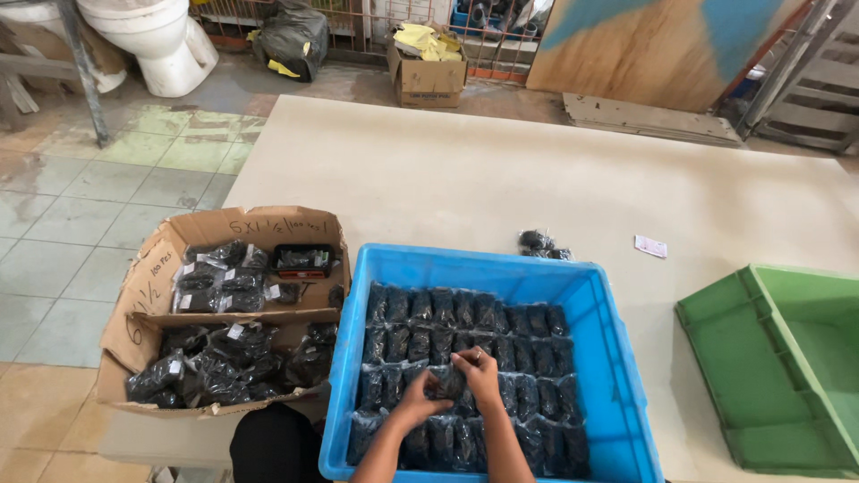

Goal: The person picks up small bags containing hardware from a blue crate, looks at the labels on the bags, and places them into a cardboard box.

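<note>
Both the left hand (419,401) and right hand (479,371) are grasping one small black bag (447,383), at 6 o'clock in the blue crate (608,358); it seems soft, light, slippery, best pinched at its edges.

Both forearms bare, no sleeves visible. Right hand (479,371): one ring on a finger. Left hand (420,401): no ring visible. Dark garment at lap.

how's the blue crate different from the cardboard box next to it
The blue crate is rigid plastic with smooth walls; the cardboard box is brown, with splayed, bent flaps. In the blue crate the small dark bags lie in neat rows; in the cardboard box they sit in loose heaps. Both hands, the left hand and the right hand, are over the blue crate holding one bag; none is at the cardboard box. Both hold the same kind of dark bags.
</note>
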